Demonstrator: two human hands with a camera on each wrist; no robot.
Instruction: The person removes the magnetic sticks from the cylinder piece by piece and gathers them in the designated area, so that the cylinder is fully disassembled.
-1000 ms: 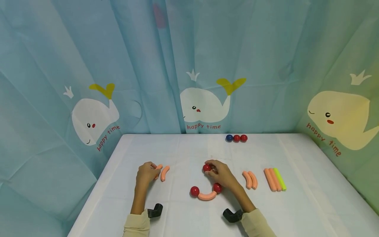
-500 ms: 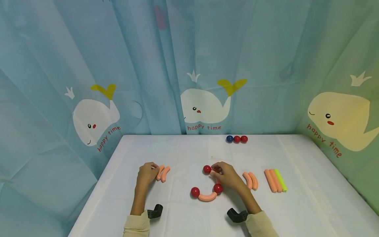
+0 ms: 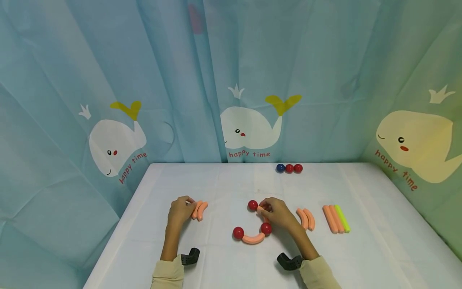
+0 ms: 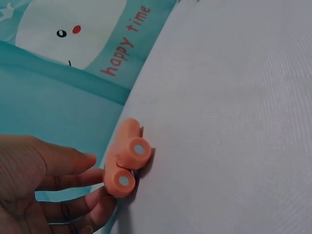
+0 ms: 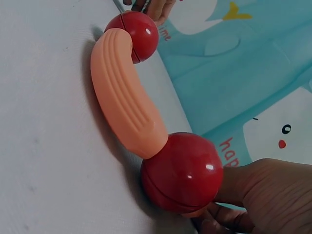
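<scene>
My right hand (image 3: 277, 212) pinches a curved orange magnetic rod (image 3: 266, 220), which runs between the upper red ball (image 3: 252, 205) and the right red ball (image 3: 266, 228); its fingers partly cover it. Another curved orange rod (image 5: 124, 92) joins the right ball to the left red ball (image 3: 238, 233), forming an open curve on the table. On the left, my left hand (image 3: 181, 209) touches the nearer of two curved orange rods (image 4: 122, 181) lying side by side. Silver discs show in their ends in the left wrist view; the thumb stands off the rods.
At the back lie a blue ball (image 3: 280, 168) and two red balls (image 3: 294, 168) in a row. Right of my right hand are two curved orange rods (image 3: 305, 219), then straight orange rods (image 3: 333, 218) and a lime-green rod (image 3: 342, 218). A whale-print curtain (image 3: 195, 132) surrounds the table (image 3: 223, 180).
My right hand has let go of the upper red ball and shifted right to the curved rod. By my left hand, the nearer rod has moved right, up against the other one.
</scene>
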